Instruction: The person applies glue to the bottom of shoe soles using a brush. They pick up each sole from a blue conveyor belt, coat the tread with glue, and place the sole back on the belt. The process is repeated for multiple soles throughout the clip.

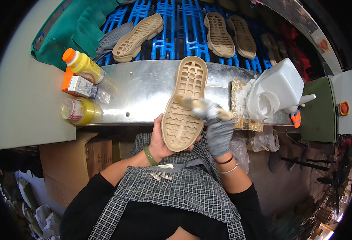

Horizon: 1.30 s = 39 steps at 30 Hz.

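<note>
My bare left hand [159, 138] holds a tan shoe sole [183, 120] from beneath at its near end, with the cavity side up. The sole's far part lies over the metal work surface [128, 90]. In a grey knit glove, my right hand [216, 123] is closed on a wooden-handled brush [194, 104], whose blurred head is over the middle of the sole. Whether the bristles touch it, I cannot tell. A wet-looking sheen shows in the sole's near end. To the right, a white plastic jug with a cut opening [264, 105] stands on residue-covered cardboard [237, 102].
Beyond the metal ledge, a blue slatted conveyor [164, 33] carries several soles, among them a tan one [140, 37] and a grey one [114, 39]. At left are an orange-capped yellow bottle [86, 66], a small box [80, 85] and a yellow tape roll [87, 111]. A green cabinet [318, 111] borders the right.
</note>
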Each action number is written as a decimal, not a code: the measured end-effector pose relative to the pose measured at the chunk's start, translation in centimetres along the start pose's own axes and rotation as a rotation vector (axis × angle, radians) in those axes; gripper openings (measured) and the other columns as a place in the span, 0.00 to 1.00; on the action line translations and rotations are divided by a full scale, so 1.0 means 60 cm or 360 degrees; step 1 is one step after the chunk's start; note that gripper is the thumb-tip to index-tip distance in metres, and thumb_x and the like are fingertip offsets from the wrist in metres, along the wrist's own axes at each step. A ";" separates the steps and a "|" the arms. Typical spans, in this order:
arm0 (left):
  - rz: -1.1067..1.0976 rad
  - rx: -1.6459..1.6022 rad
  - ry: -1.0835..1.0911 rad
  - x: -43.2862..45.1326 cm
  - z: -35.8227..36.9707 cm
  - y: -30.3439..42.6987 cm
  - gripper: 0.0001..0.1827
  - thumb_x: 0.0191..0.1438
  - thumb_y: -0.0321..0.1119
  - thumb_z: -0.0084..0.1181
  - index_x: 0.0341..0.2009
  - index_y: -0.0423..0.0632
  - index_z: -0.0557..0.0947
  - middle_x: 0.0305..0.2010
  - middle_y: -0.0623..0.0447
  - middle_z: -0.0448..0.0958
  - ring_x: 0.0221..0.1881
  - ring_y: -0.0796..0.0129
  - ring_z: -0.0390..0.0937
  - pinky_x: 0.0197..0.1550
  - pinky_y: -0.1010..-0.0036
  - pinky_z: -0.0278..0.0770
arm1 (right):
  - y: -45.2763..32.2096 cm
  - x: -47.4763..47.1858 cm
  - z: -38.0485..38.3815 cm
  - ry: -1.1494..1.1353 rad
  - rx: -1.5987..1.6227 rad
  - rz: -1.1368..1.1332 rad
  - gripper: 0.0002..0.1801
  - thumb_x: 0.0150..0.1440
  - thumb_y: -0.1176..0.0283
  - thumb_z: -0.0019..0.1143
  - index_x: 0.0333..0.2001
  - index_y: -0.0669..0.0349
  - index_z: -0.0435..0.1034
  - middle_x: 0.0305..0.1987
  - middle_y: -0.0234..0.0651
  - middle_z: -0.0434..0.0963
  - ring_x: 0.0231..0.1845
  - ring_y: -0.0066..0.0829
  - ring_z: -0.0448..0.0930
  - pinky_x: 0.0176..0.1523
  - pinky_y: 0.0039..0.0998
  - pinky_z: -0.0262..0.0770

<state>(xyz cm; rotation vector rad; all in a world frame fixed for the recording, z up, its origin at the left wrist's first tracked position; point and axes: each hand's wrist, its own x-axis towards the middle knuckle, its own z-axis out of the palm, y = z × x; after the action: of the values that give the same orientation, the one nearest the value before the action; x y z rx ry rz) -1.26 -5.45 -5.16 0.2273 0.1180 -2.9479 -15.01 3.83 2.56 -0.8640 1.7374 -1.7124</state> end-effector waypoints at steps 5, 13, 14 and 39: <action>0.0229 0.0107 0.0118 0.003 -0.010 0.022 0.44 0.61 0.69 0.27 0.69 0.49 0.64 0.66 0.38 0.68 0.63 0.45 0.72 0.65 0.50 0.72 | -0.044 -0.053 -0.014 -0.0650 0.0226 0.0238 0.21 0.66 0.55 0.52 0.46 0.65 0.75 0.40 0.41 0.84 0.40 0.28 0.85 0.44 0.29 0.84; 0.0064 0.0578 -0.0226 0.028 0.015 0.107 0.46 0.60 0.67 0.36 0.72 0.47 0.58 0.68 0.32 0.63 0.61 0.34 0.72 0.53 0.35 0.78 | -0.053 -0.043 -0.059 -0.0858 0.0184 0.0118 0.12 0.62 0.67 0.61 0.43 0.66 0.78 0.39 0.43 0.85 0.40 0.31 0.86 0.45 0.29 0.84; 0.0042 0.0648 -0.0310 0.024 0.020 0.124 0.45 0.60 0.66 0.39 0.71 0.45 0.58 0.68 0.32 0.64 0.62 0.37 0.71 0.60 0.41 0.75 | -0.058 -0.036 -0.061 -0.0877 0.0537 0.0098 0.11 0.62 0.70 0.60 0.41 0.68 0.79 0.37 0.43 0.85 0.39 0.32 0.86 0.45 0.29 0.84; 0.1272 0.0772 0.0211 0.088 0.142 0.030 0.39 0.67 0.64 0.29 0.67 0.46 0.63 0.62 0.47 0.71 0.62 0.60 0.72 0.64 0.62 0.70 | -0.079 0.097 0.089 0.0332 -0.0991 -0.1434 0.17 0.56 0.70 0.61 0.50 0.58 0.72 0.56 0.36 0.77 0.58 0.32 0.77 0.64 0.40 0.73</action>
<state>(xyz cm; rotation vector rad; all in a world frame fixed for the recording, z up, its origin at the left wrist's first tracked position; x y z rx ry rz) -7.29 -8.91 2.26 0.4168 -0.5460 -2.1155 -14.35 -3.97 7.38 -2.0469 2.2618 -1.7999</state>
